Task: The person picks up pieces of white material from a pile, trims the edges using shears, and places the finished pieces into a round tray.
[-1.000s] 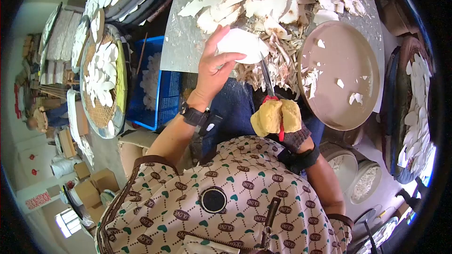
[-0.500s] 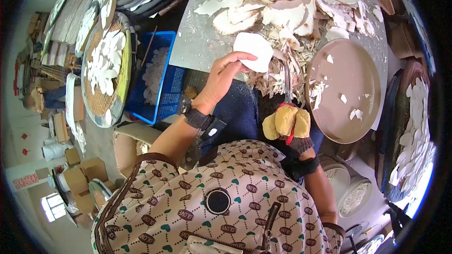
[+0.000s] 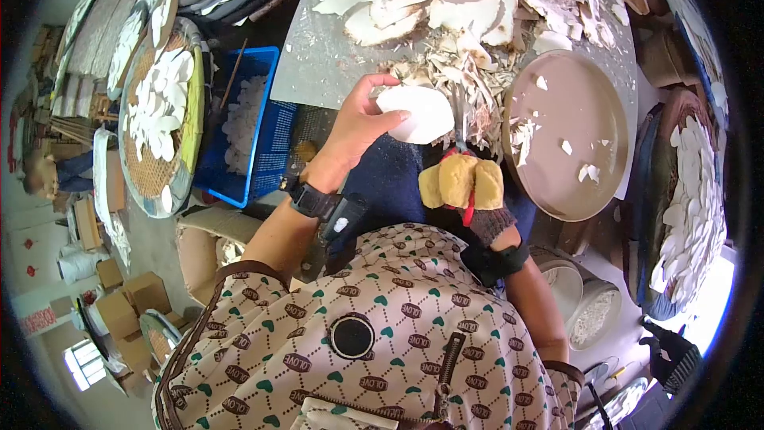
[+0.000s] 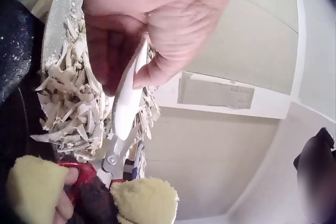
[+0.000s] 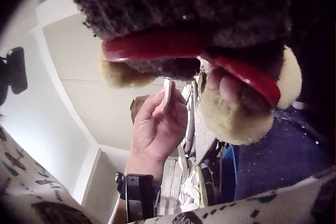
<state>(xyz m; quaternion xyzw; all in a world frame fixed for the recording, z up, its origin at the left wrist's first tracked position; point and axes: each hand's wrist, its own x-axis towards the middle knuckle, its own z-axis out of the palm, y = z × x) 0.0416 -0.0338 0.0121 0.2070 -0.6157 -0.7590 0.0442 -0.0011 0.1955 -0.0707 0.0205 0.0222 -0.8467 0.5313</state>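
Observation:
A white, flat, rounded piece (image 3: 415,114) is pinched between the thumb and fingers of the left hand (image 3: 350,129); the left wrist view shows this piece (image 4: 127,98) nearly edge-on, its lower end by the scissors. The right hand (image 3: 471,191), in a dark glove with thick yellow padding on the fingers, grips red-handled scissors (image 4: 111,162). Their blades (image 3: 459,121) point away from the body, just right of the piece. Below the blades and piece lies a heap of pale, narrow scraps (image 3: 477,95). How far the blades are apart cannot be told.
Large white slices (image 3: 469,12) cover the table's far part. A round brown tray (image 3: 569,151) with a few chips stands at the right. To the left are a blue crate (image 3: 267,139) and a woven tray of white pieces (image 3: 135,155). Buckets (image 3: 593,314) stand low right.
The left hand has turned the white piece, and its fingers hold it at a different spot. Both hands and the scissors appear slightly further left, as the head view has also shifted.

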